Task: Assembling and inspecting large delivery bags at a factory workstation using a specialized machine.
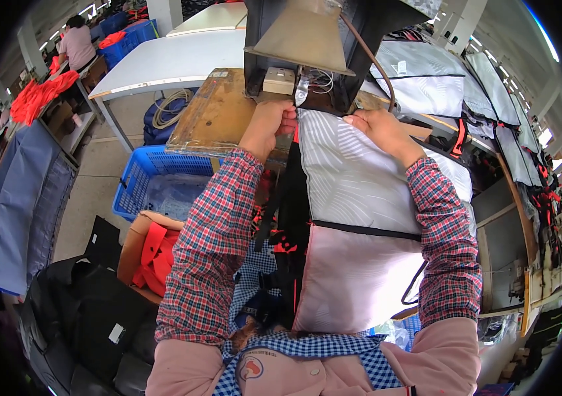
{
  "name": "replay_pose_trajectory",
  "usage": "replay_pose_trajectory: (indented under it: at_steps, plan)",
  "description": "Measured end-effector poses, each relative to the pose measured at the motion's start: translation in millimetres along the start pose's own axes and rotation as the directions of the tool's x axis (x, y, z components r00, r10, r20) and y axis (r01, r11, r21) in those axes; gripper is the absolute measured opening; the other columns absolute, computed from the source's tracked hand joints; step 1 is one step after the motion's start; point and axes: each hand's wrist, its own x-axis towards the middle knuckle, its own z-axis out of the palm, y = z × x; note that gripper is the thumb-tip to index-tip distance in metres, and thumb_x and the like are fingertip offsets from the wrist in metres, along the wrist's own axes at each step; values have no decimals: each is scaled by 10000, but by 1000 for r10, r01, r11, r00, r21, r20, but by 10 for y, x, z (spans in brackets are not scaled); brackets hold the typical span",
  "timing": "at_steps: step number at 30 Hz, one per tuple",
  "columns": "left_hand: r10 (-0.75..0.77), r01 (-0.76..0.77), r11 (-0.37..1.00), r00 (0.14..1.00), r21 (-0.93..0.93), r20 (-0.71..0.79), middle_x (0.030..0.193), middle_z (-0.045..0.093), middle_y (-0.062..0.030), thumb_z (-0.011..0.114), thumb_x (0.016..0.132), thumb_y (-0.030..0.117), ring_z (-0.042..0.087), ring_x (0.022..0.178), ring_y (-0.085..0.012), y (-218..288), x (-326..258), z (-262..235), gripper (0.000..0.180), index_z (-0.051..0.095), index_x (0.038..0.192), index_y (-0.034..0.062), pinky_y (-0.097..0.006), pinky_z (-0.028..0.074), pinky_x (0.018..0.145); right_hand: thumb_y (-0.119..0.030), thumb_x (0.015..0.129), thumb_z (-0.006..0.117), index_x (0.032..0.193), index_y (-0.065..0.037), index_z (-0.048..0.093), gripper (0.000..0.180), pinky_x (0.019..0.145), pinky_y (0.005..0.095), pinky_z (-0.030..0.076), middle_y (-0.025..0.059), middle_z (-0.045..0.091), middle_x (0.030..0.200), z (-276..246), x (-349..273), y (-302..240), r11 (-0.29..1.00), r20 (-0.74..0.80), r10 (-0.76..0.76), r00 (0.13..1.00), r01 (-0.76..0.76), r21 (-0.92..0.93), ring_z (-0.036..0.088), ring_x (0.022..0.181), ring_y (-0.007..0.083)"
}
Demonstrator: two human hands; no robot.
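Observation:
A silver-white patterned fabric panel with black edging hangs from my two hands and drapes down over my lap. My left hand pinches its upper left corner, fingers closed, right beside a small metal part of the machine. At the upper edge, farther right, my right hand grips the panel with thumb and fingers together. A black band crosses the panel about halfway down. Black fabric with red bits runs along its left side.
Ahead stands a dark machine with a beige tapered cover. Left of it lie a brown board, a blue plastic basket and a cardboard box with red strips. More silver panels are stacked at right. A person sits far left.

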Motion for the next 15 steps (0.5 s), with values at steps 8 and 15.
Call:
replay_pose_trajectory:
  at_steps: [8,15]
  plan:
    - [4,-4,1000,1000,0,-14,752,624,-52,560,889,180,612,614,-186,-16,42,35,161,628,835,44,-301,508,575,-442,950,525,940,-40,676,429,747,469,490,223,654,847,14,19,63,999,-32,-35,999,34,-16,619,833,425]
    - [126,-142,986,978,-89,-168,769,613,-12,547,923,235,598,656,-150,338,37,-475,166,600,911,78,-291,503,608,-447,947,528,911,-36,685,441,731,468,491,219,658,836,-54,-23,181,998,-47,59,997,-60,-32,623,818,417]
